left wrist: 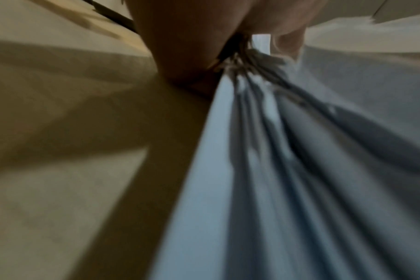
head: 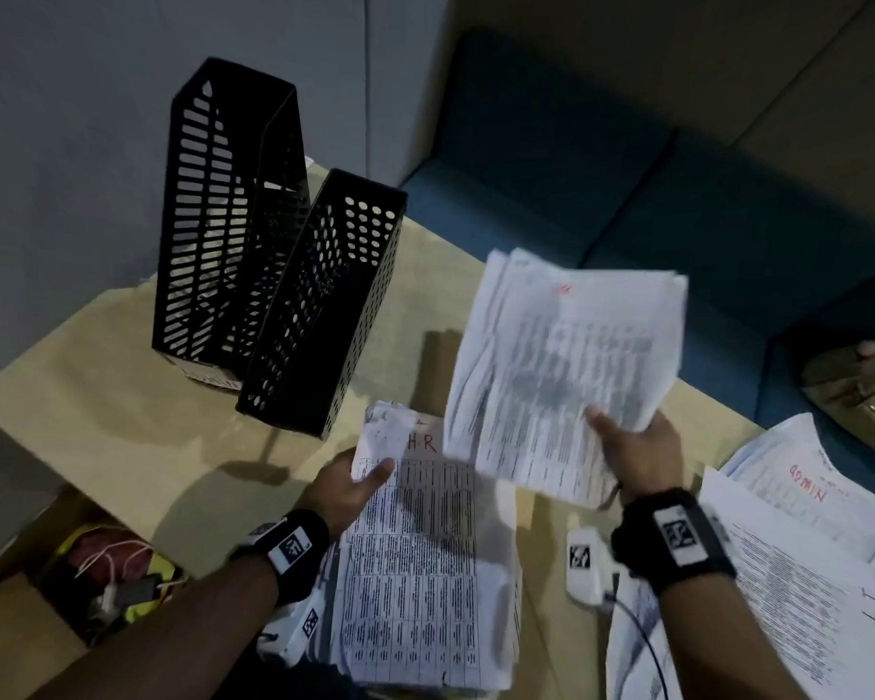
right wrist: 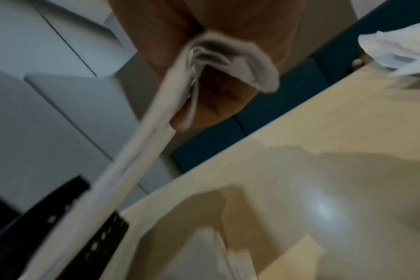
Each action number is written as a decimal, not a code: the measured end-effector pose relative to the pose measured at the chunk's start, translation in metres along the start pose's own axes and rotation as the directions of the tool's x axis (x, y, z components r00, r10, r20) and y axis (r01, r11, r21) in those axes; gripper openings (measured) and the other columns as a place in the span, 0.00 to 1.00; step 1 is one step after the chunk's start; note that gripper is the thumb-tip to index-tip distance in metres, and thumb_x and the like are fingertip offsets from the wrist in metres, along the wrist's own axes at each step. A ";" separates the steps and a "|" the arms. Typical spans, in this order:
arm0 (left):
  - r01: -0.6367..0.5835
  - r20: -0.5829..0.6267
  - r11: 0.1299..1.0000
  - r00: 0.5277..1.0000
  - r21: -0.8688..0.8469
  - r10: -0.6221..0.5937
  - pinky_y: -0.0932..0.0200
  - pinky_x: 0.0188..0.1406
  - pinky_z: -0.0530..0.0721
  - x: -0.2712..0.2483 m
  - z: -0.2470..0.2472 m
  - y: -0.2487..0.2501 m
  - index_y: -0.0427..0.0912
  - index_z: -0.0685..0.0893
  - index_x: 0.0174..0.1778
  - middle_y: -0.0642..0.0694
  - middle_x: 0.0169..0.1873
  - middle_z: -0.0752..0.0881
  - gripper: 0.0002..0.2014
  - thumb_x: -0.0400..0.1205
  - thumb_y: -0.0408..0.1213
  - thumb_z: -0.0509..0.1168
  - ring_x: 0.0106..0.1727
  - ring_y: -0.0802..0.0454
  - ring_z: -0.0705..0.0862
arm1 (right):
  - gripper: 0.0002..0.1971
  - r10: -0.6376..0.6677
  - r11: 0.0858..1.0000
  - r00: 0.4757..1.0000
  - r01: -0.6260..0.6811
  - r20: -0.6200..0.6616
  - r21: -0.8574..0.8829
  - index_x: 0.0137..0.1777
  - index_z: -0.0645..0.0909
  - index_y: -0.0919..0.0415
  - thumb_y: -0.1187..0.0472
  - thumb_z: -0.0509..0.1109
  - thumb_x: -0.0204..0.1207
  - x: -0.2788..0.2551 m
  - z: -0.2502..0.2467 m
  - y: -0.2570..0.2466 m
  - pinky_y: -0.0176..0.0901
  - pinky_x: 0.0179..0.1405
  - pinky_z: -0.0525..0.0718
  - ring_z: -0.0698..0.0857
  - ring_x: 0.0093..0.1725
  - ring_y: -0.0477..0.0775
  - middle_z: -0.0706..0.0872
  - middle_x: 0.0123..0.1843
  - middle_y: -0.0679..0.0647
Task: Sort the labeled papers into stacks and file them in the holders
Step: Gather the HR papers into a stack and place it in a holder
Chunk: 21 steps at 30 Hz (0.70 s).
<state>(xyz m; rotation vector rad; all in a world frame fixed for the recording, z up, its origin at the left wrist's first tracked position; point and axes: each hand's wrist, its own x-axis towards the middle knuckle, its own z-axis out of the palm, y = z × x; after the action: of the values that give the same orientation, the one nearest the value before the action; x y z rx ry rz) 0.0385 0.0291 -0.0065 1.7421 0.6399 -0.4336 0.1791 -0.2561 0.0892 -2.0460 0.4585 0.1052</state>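
Note:
My right hand grips a thick sheaf of printed papers by its near edge and holds it up above the table, thumb on top. The right wrist view shows that sheaf edge-on, pinched between thumb and fingers. My left hand holds the left edge of the stack marked "HR" lying on the table; its thumb lies on the top sheet. In the left wrist view the HR stack's fanned edges fill the right side. Two black perforated file holders stand at the table's back left.
A stack marked "ADMIN" and another paper pile lie at the right. A blue sofa runs behind the beige table. An open box with cables sits low at the left.

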 end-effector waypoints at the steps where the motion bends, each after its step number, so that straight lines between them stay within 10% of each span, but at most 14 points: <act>1: 0.003 -0.011 1.000 1.000 -0.011 -0.003 0.52 0.66 0.76 0.000 0.000 0.002 0.52 0.78 0.69 0.59 0.58 0.82 0.31 0.76 0.68 0.61 0.61 0.52 0.81 | 0.16 0.004 1.000 0.998 -0.002 0.068 -0.029 0.56 0.85 0.58 0.58 0.79 0.69 -0.014 0.003 0.010 0.37 0.37 0.82 0.87 0.41 0.50 0.89 0.48 0.53; 4: 0.038 -0.030 0.995 0.999 -0.088 -0.041 0.44 0.72 0.74 -0.002 0.002 0.008 0.60 0.75 0.72 0.58 0.67 0.81 0.39 0.70 0.78 0.55 0.69 0.48 0.79 | 0.22 0.055 0.992 0.964 -0.024 0.261 -0.120 0.62 0.80 0.57 0.57 0.81 0.68 -0.056 0.022 0.043 0.29 0.30 0.80 0.86 0.42 0.45 0.88 0.52 0.51; 10: -0.047 0.017 0.997 0.999 -0.060 0.049 0.47 0.71 0.76 -0.002 0.006 0.007 0.67 0.70 0.73 0.60 0.68 0.82 0.31 0.74 0.58 0.72 0.68 0.56 0.81 | 0.41 0.050 0.921 0.831 0.175 0.553 -0.347 0.78 0.58 0.57 0.40 0.72 0.71 -0.098 0.039 0.066 0.40 0.57 0.78 0.79 0.60 0.47 0.78 0.65 0.46; 14: -0.019 0.043 0.997 0.999 0.080 0.015 0.45 0.73 0.74 0.002 0.008 -0.004 0.61 0.64 0.77 0.60 0.74 0.75 0.34 0.77 0.44 0.72 0.71 0.54 0.77 | 0.45 0.078 0.815 0.905 0.184 0.419 -0.550 0.84 0.47 0.63 0.32 0.54 0.77 -0.062 0.036 0.067 0.54 0.74 0.71 0.69 0.76 0.62 0.67 0.79 0.64; 21: -0.014 0.078 0.997 0.997 0.073 0.009 0.61 0.54 0.82 -0.002 0.008 0.004 0.56 0.57 0.80 0.50 0.69 0.79 0.38 0.79 0.31 0.69 0.58 0.51 0.83 | 0.39 0.025 0.769 0.877 0.290 0.480 -0.569 0.84 0.46 0.51 0.40 0.59 0.80 -0.005 0.075 0.036 0.58 0.75 0.70 0.69 0.77 0.62 0.57 0.84 0.59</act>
<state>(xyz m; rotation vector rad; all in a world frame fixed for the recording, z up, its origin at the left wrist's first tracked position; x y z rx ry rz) 0.0395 0.0200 -0.0044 1.7883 0.5639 -0.5203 0.1701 -0.2059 0.0236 -2.5925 -0.0598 0.7380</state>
